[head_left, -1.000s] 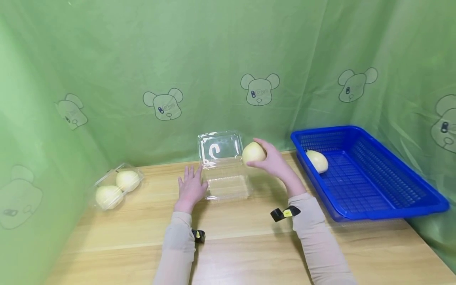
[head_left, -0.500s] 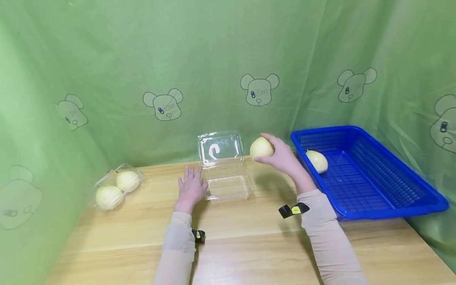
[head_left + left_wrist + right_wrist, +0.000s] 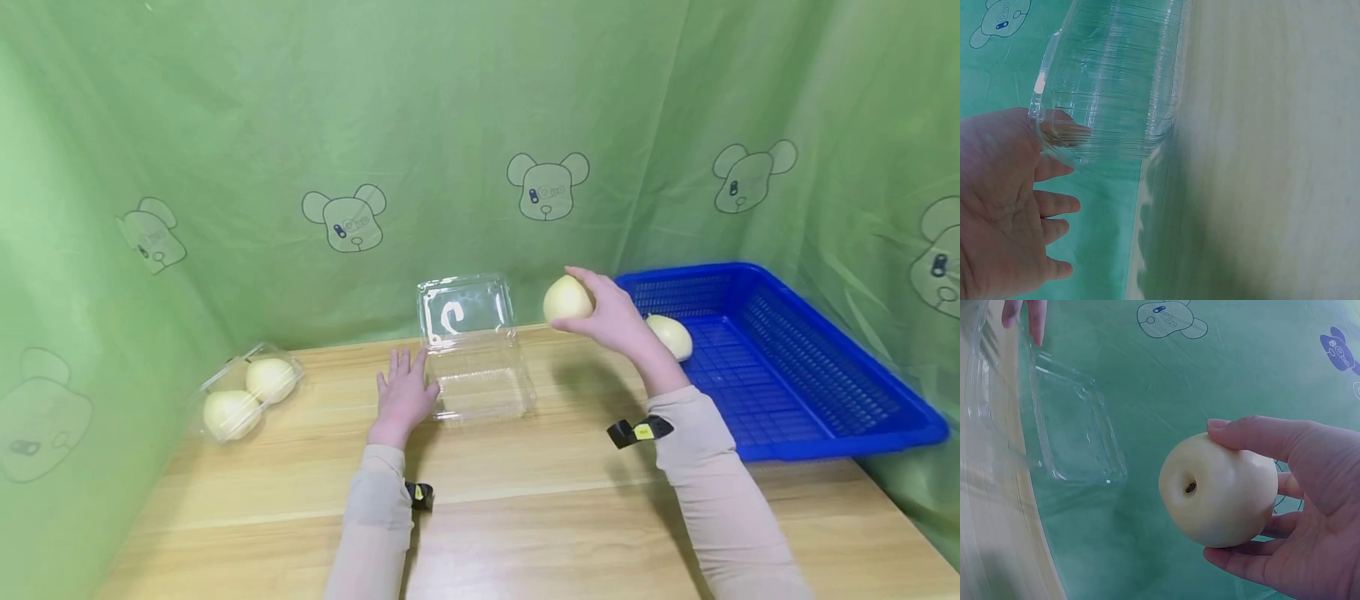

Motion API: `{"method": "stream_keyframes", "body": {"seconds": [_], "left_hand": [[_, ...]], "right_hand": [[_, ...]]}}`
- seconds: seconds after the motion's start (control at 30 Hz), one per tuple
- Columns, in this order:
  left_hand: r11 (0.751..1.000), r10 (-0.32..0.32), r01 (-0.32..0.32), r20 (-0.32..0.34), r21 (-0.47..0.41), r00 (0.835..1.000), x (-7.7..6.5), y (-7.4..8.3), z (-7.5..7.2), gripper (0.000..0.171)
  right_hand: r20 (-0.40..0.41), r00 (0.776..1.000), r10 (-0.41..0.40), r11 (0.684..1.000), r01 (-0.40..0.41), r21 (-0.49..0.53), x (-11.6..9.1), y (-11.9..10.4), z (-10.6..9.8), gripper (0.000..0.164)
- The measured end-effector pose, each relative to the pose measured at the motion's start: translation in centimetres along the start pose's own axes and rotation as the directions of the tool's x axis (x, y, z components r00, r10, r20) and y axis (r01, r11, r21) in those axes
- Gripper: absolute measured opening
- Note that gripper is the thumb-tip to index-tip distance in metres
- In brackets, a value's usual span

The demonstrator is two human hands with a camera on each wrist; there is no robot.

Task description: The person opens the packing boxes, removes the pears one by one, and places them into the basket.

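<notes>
My right hand (image 3: 613,321) grips a pale yellow pear (image 3: 567,302) above the table, left of the blue basket. In the right wrist view, thumb and fingers wrap around the pear (image 3: 1219,487), whose dark-centred hollow faces left. A clear plastic clamshell box (image 3: 480,392) stands open in the middle, its lid (image 3: 467,308) raised at the back. Against the box's left side rests my left hand (image 3: 405,396), fingers spread. The left wrist view has that hand (image 3: 1004,200) at the rim of the box (image 3: 1116,81), the thumb showing through the plastic.
At the right stands a blue plastic basket (image 3: 795,450) with one pear (image 3: 670,337) at its left side. Another clear box (image 3: 251,383) holding two pears sits at the left of the wooden table (image 3: 495,533). Green curtain (image 3: 450,100) encloses the back and sides.
My right hand has moved right and upward with the pear, away from the open box and toward the basket. My left hand has stayed at the box.
</notes>
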State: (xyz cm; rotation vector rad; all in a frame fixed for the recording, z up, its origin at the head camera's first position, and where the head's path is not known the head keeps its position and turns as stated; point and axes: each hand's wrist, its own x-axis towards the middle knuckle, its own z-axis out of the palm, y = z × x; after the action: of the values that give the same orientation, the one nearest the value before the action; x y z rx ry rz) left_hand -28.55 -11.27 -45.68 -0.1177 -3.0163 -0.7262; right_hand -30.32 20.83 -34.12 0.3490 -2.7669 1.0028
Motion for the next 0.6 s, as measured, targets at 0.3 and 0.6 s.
{"method": "stream_keyframes", "body": {"seconds": [0.3,0.6], "left_hand": [[1.0,-0.006,0.006,-0.002,-0.005,1.0,0.0,-0.1,0.0,0.066],[1.0,-0.009,0.009,0.005,-0.016,1.0,0.1,-0.2,0.0,0.066]], "right_hand": [[-0.001,1.0,-0.024,0.999,0.024,-0.049,0.5,0.3,-1.3,0.089],[0.027,1.0,-0.01,0.996,0.012,-0.087,0.5,0.8,-3.2,0.089]]}}
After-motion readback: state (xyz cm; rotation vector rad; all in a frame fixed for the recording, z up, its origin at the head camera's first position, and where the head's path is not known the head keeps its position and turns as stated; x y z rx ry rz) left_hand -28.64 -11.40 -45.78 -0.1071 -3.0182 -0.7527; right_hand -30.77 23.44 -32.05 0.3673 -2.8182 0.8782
